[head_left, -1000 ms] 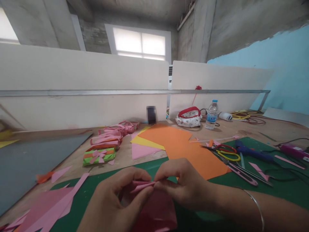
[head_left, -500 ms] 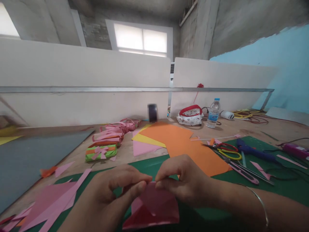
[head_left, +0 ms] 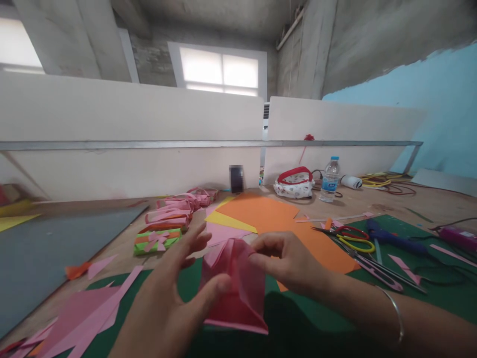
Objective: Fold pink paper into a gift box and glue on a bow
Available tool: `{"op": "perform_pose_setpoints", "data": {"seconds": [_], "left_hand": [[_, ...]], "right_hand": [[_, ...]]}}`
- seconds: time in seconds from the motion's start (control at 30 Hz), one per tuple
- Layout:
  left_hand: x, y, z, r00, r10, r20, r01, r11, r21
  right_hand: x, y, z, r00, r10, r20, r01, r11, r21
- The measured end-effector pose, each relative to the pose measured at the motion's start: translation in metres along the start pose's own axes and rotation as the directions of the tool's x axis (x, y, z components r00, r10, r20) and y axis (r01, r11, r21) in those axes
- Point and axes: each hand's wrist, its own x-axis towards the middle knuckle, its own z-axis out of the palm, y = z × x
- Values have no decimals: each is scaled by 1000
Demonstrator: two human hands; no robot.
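Note:
A folded pink paper piece (head_left: 234, 286) stands up between both hands over the green cutting mat (head_left: 320, 318). My left hand (head_left: 175, 293) has its fingers spread behind the paper's left side, and its thumb presses the paper's front. My right hand (head_left: 286, 261) pinches the paper's top right edge between thumb and fingers; a thin silver bangle (head_left: 397, 315) sits on that wrist.
Orange sheets (head_left: 276, 216), yellow and pink paper lie behind the hands. A green-and-orange gift box (head_left: 156, 240) and pink paper loops (head_left: 173, 211) sit left. Scissors (head_left: 346, 233), a blue glue gun (head_left: 391, 236), a cutter, a water bottle (head_left: 329, 180) and a pouch (head_left: 292, 183) lie right. Pink scraps (head_left: 78, 318) lie near left.
The pink paper has been lifted and opened upright. My left hand went from a pinch to spread fingers with the thumb on the paper. My right hand keeps its pinch on the top.

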Motion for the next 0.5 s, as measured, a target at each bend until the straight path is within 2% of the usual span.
{"op": "perform_pose_setpoints", "data": {"seconds": [0.07, 0.13, 0.3, 0.5], "left_hand": [[-2, 5, 4, 998, -50, 30, 51, 998, -44], [-4, 9, 8, 998, -54, 34, 55, 998, -34], [-5, 2, 17, 994, -64, 88, 63, 998, 13], [-7, -2, 25, 980, 20, 199, -16, 1000, -21]], "right_hand": [[2, 3, -1, 998, 61, 14, -62, 987, 147], [2, 6, 0, 996, 87, 32, -92, 979, 183], [0, 6, 2, 992, 100, 74, -97, 994, -47], [-3, -7, 5, 993, -91, 78, 111, 942, -317]]}}
